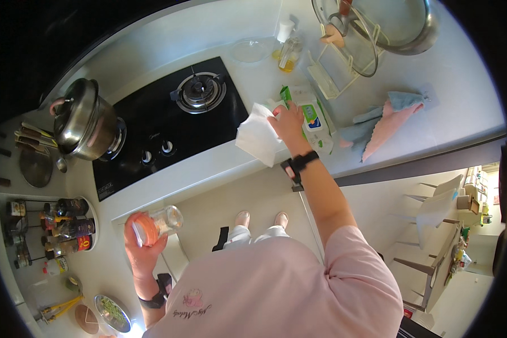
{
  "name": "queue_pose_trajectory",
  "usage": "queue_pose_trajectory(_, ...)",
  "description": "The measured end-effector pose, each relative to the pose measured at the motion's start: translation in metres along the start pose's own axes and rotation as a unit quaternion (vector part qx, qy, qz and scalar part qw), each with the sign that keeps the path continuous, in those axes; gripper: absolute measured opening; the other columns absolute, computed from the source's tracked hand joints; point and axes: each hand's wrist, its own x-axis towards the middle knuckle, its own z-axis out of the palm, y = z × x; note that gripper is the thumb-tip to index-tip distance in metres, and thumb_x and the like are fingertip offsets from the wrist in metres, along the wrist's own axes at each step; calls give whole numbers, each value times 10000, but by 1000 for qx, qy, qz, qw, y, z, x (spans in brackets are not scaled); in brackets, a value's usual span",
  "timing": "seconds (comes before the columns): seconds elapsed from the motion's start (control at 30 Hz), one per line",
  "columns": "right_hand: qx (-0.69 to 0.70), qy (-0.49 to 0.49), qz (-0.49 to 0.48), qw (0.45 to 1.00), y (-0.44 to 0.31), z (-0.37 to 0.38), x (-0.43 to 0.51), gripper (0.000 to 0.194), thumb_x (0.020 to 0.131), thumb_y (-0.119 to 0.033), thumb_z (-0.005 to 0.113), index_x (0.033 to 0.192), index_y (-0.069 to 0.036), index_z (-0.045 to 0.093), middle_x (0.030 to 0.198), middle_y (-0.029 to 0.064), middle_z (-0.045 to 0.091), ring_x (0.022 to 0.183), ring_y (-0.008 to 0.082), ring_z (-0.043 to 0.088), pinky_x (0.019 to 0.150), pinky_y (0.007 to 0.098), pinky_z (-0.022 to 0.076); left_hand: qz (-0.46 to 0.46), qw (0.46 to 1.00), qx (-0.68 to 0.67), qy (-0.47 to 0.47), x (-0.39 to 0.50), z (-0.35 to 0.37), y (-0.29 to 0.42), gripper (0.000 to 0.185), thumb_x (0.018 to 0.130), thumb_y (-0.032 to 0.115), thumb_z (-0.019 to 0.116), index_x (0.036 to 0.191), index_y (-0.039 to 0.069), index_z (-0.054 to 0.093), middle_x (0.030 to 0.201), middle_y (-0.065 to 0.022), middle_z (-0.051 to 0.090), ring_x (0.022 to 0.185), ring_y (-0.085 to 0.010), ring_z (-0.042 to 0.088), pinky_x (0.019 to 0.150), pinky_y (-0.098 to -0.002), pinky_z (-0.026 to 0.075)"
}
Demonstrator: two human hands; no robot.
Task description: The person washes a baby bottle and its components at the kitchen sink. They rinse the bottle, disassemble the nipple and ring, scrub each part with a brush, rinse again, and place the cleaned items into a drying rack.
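My left hand (141, 249) is wrapped around a clear glass jar (171, 217) with an orange lid (145, 230). It holds the jar tilted on its side, in front of the counter's front edge. What the jar contains is hard to make out. On the other side, my right hand (289, 120) grips a white wipe (260, 137), which hangs spread over the counter edge beside the gas hob. Directly beside those fingers lies a green and white wet-wipe pack (319, 137) on the counter. Both wrists wear black straps.
A lidded steel pot (84, 126) sits on the left burner of the black gas hob (198, 143). Oil bottles (289, 57), a lid rack (344, 88) and pink-blue cloths (388, 126) stand or lie right. Seasoning bottles (69, 226) and a dish of greens (112, 312) are left.
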Motion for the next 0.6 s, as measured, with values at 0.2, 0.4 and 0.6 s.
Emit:
queue_pose_trajectory(0.2, 40, 104, -12, 994, -15, -2, 40, 168, 776, -46, 541, 940, -20, 566, 798, 183, 605, 773, 392, 574, 704, 431, 453, 9, 987, -156, -26, 30, 14, 43, 701, 592, -99, 698, 1212, 46, 406, 1137, -110, 522, 1013, -208, 556, 848, -335, 475)
queue_pose_trajectory(0.4, 392, -49, 111, 912, -89, -91, 20, 331, 811, -41, 534, 1140, -17, 503, 928, 114, 575, 919, 226, 560, 763, 329, 462, 98, 986, -133, -32, 66, 49, 69, 662, 584, -46, 731, 1178, 48, 453, 994, -54, 568, 924, -143, 575, 820, -282, 465)
queue_pose_trajectory(0.6, 631, -108, -1, 768, -154, -89, -106, 234, 876, -202, 500, 1065, -65, 509, 1320, 113, 368, 1221, 231, 370, 965, 316, 322, 198, 965, -128, -111, 71, 122, 102, 617, 587, 3, 760, 1137, 60, 488, 1035, -49, 555, 946, -151, 550, 822, -271, 447)
